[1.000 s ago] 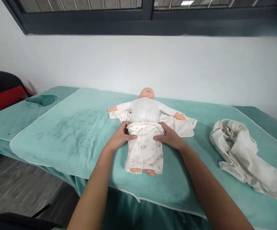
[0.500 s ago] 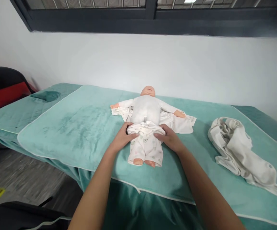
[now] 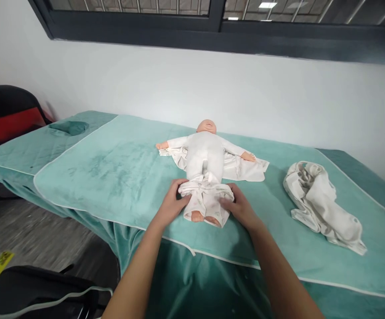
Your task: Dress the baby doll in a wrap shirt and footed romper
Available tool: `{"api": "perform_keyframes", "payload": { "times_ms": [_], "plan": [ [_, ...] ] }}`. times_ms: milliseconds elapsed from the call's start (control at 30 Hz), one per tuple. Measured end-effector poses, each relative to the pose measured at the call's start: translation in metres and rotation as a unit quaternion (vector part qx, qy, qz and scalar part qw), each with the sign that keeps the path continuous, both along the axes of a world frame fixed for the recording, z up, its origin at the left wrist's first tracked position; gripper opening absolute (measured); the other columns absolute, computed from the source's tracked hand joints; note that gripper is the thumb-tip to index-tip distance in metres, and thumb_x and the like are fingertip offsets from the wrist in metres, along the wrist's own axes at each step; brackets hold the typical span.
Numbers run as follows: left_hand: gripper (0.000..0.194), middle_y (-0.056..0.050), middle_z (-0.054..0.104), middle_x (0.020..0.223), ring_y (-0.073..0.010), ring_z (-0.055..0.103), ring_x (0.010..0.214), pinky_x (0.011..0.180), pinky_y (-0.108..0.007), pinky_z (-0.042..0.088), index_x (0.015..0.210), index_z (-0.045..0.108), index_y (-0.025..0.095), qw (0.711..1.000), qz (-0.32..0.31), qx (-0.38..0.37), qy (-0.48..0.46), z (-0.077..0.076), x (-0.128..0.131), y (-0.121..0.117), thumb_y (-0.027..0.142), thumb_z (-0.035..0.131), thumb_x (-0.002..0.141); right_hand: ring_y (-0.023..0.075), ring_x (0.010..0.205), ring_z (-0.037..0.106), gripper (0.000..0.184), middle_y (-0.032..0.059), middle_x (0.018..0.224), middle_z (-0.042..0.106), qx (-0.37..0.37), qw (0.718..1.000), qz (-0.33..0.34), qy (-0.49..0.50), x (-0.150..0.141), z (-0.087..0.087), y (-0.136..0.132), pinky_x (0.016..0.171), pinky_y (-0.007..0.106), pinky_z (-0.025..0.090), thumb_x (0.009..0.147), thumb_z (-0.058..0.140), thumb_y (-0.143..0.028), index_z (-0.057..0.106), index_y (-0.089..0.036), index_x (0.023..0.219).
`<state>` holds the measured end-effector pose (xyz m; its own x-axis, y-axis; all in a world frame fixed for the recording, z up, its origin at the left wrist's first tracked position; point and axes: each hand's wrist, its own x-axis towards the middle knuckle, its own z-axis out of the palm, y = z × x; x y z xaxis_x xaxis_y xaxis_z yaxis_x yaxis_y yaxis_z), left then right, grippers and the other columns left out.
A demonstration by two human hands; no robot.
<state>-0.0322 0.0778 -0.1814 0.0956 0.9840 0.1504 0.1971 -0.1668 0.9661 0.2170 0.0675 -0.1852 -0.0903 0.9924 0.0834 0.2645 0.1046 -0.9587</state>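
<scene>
A baby doll (image 3: 206,150) with a white cloth body lies on its back, head toward the wall and arms spread. White printed baby pants (image 3: 207,195) are bunched around its lower legs, with the feet showing at the cuffs. My left hand (image 3: 173,201) grips the waistband's left side between thumb and fingers. On the right side, my right hand (image 3: 239,204) pinches the same waistband. Beneath the doll's back and arms, a white printed baby top (image 3: 245,169) is spread out flat.
The doll lies on a bed with a green plush cover (image 3: 106,177). A crumpled white cloth (image 3: 324,206) lies to the right. A face hole (image 3: 69,127) shows at the bed's left end. A black and red chair (image 3: 11,117) stands at far left, and a black bag (image 3: 42,288) sits below.
Both hands have drawn the pants down the legs toward me, baring more of the doll's white thighs. The view has shifted slightly.
</scene>
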Motion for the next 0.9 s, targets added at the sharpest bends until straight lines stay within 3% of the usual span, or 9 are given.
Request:
{"api": "perform_keyframes", "payload": {
  "times_ms": [67,133,200,233,333,467,600,733,900],
  "plan": [
    [0.059,-0.009,0.055,0.135,-0.0249,0.053,0.127,0.109,-0.038,0.042,0.135,0.048,0.022,0.997,-0.074,-0.002,0.006,0.002,-0.011,-0.015,0.028,0.067,0.080,0.0215,0.096,0.059,0.055,0.0036,0.108,0.062,-0.015,0.999,0.051,0.011,0.001,0.001,-0.013,0.082,0.033,0.049,0.076,0.076,-0.044,0.051,-0.023,0.120],
    [0.085,-0.010,0.037,0.154,-0.0276,0.039,0.141,0.118,-0.041,0.033,0.149,0.033,0.027,0.990,-0.132,0.005,0.045,0.003,-0.018,-0.030,0.026,0.075,0.075,0.0256,0.115,0.056,0.087,0.0089,0.131,0.055,-0.018,0.996,0.090,0.014,0.000,0.000,-0.026,0.092,0.038,0.050,0.065,0.086,-0.040,0.037,-0.025,0.136],
    [0.105,-0.010,0.025,0.160,-0.0295,0.032,0.146,0.122,-0.043,0.029,0.155,0.022,0.031,0.987,-0.135,0.017,0.086,0.001,-0.017,-0.043,0.028,0.082,0.068,0.0286,0.127,0.050,0.105,0.0121,0.143,0.045,-0.005,0.996,0.093,-0.006,-0.004,-0.002,-0.037,0.101,0.042,0.047,0.057,0.092,-0.038,0.029,-0.027,0.141],
    [0.110,-0.011,0.025,0.158,-0.0304,0.031,0.146,0.122,-0.044,0.029,0.155,0.021,0.030,0.988,-0.114,0.028,0.100,-0.001,-0.013,-0.046,0.030,0.085,0.066,0.0291,0.129,0.049,0.106,0.0128,0.143,0.044,0.004,0.997,0.082,-0.017,-0.006,-0.002,-0.041,0.103,0.043,0.045,0.057,0.092,-0.038,0.029,-0.026,0.141],
    [0.107,-0.014,0.037,0.147,-0.0322,0.038,0.140,0.118,-0.047,0.034,0.153,0.028,0.026,0.989,-0.042,0.069,0.124,-0.003,0.003,-0.049,0.034,0.086,0.065,0.0262,0.115,0.056,0.081,0.0102,0.128,0.054,0.000,0.998,0.050,-0.025,-0.011,0.001,-0.044,0.096,0.040,0.049,0.068,0.086,-0.043,0.039,-0.024,0.131],
    [0.097,-0.013,0.047,0.140,-0.0313,0.049,0.131,0.112,-0.046,0.041,0.151,0.033,0.024,0.991,-0.025,0.063,0.111,0.009,0.013,-0.041,0.036,0.083,0.068,0.0211,0.092,0.059,0.050,0.0027,0.099,0.063,-0.041,0.996,0.080,-0.021,-0.005,0.017,-0.037,0.079,0.033,0.049,0.076,0.078,-0.049,0.055,-0.022,0.111],
    [0.088,-0.010,0.061,0.127,-0.0258,0.063,0.108,0.098,-0.040,0.050,0.145,0.041,0.020,0.998,-0.039,-0.035,0.040,0.035,0.010,-0.041,0.031,0.080,0.067,0.0218,0.091,0.061,0.043,0.0030,0.097,0.068,-0.098,0.985,0.128,0.053,0.010,0.030,-0.031,0.082,0.034,0.048,0.074,0.079,-0.045,0.064,-0.020,0.105],
    [0.066,-0.009,0.068,0.121,-0.0254,0.064,0.108,0.092,-0.035,0.052,0.127,0.058,0.017,0.990,-0.048,-0.119,-0.058,0.064,0.011,-0.056,0.030,0.079,0.066,0.0244,0.091,0.066,0.034,0.0067,0.095,0.073,-0.213,0.942,0.170,0.196,0.014,0.036,-0.031,0.083,0.036,0.050,0.078,0.072,-0.046,0.071,-0.019,0.098],
    [0.049,-0.009,0.074,0.106,-0.0274,0.067,0.100,0.091,-0.039,0.053,0.109,0.068,0.016,0.984,-0.062,-0.128,-0.108,0.081,0.006,-0.061,0.036,0.078,0.065,0.0264,0.094,0.068,0.030,0.0088,0.096,0.075,-0.212,0.934,0.177,0.228,0.004,0.056,-0.027,0.087,0.038,0.051,0.081,0.065,-0.044,0.074,-0.018,0.091]
  ]
}}
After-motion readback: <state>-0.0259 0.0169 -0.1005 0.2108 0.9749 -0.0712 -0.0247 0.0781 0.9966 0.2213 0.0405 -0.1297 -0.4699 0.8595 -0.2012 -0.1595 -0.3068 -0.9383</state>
